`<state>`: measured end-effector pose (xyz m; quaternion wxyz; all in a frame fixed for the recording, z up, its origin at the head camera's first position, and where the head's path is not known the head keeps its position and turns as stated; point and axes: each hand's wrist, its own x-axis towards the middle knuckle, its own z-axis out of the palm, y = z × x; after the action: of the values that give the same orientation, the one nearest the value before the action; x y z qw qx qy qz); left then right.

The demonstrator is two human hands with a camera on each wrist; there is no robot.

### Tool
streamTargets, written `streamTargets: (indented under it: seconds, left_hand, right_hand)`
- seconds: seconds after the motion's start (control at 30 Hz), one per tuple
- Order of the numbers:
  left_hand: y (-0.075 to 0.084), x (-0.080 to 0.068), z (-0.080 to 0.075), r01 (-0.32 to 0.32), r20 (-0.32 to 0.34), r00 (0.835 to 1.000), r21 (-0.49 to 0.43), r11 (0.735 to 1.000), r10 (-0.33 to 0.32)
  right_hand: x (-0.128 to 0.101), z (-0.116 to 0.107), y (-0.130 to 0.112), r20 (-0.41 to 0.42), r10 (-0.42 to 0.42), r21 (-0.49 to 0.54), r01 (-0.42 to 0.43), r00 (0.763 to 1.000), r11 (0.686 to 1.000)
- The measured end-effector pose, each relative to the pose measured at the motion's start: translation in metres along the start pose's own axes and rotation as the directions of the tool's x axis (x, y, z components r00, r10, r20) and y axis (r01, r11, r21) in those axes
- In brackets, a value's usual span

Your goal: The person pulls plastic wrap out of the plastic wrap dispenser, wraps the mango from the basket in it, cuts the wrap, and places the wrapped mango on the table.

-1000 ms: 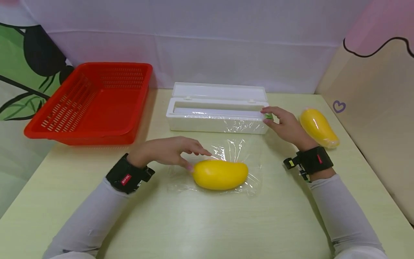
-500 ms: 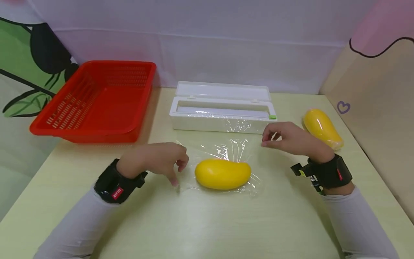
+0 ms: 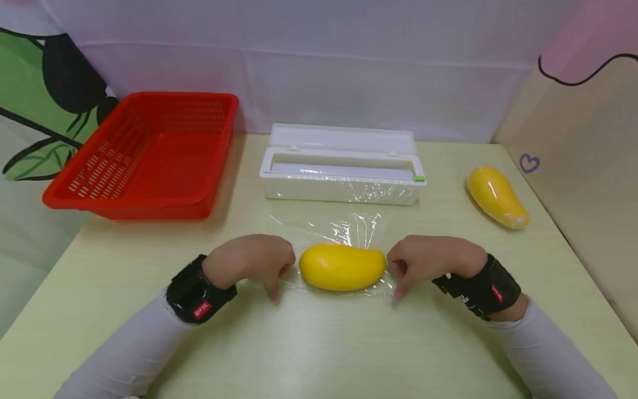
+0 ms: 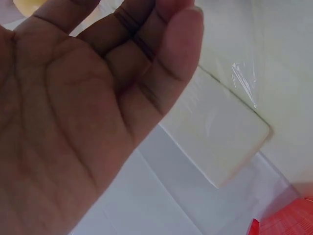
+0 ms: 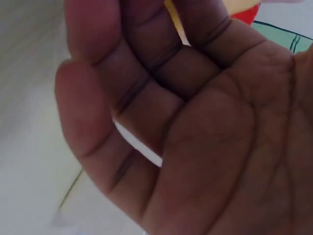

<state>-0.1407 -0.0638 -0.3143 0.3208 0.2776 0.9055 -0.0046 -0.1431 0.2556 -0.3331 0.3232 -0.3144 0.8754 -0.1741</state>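
- Wrapping step, I judge: left hand (image 3: 249,263) and right hand (image 3: 431,260) pinch the plastic wrap (image 3: 349,230) corners beside the mango (image 3: 343,267), mid-desk.
- Next likely needs an even lift over it.

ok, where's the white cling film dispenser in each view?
Head: white cling film dispenser at centre back of the table, lid open, beyond the mango.
Left wrist: the white box right of the left hand, centre-right.
Right wrist: cannot tell; the right hand fills the frame.
Shared landmark: red basket.
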Motion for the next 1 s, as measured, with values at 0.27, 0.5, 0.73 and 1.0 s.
streamTargets:
  seconds: [0.27,0.5,0.73,1.0]
  left_hand:
    - [0.002,-0.002,0.002,-0.019,0.013,1.000,0.008,1.000,0.019]
    - [-0.001,-0.006,-0.001,-0.085,0.002,0.996,0.065,0.994,0.085]
    - [-0.007,-0.014,-0.007,-0.158,-0.104,0.980,0.104,0.982,0.169]
    - [-0.009,-0.016,-0.012,-0.125,-0.224,0.963,0.127,0.984,0.151]
  right_hand:
    - [0.008,0.012,-0.007,0.029,0.086,-0.070,-0.084,0.996,0.994]
    - [0.002,0.005,-0.010,0.042,0.006,-0.056,-0.004,0.999,0.998]
    - [-0.010,-0.007,-0.013,-0.027,-0.035,-0.084,0.032,0.999,0.996]
    - [-0.014,-0.013,-0.009,-0.160,-0.146,-0.181,0.116,0.976,0.977]
